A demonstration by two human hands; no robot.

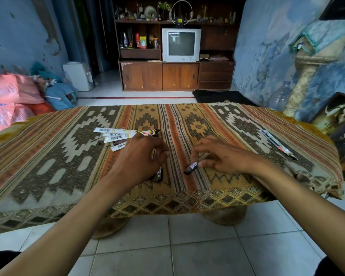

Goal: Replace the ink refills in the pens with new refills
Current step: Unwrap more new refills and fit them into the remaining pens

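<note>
My left hand [141, 154] hovers over the patterned table cloth [237, 124] with its fingers curled round a slim pen part [153, 154]. Below it a black pen piece [159, 174] lies on the cloth. My right hand [217, 156] pinches a pen [193, 166] whose black end points down-left onto the cloth. Several packaged refills [116, 136] with barcode labels lie just behind my left hand, partly hidden by it.
Another opened refill wrapper [277, 145] lies near the table's right edge. The low table stands on a tiled floor [167, 246]. Pink bags [6, 100] sit at the left, a TV cabinet [177, 56] at the back, a framed picture [339, 112] at the right.
</note>
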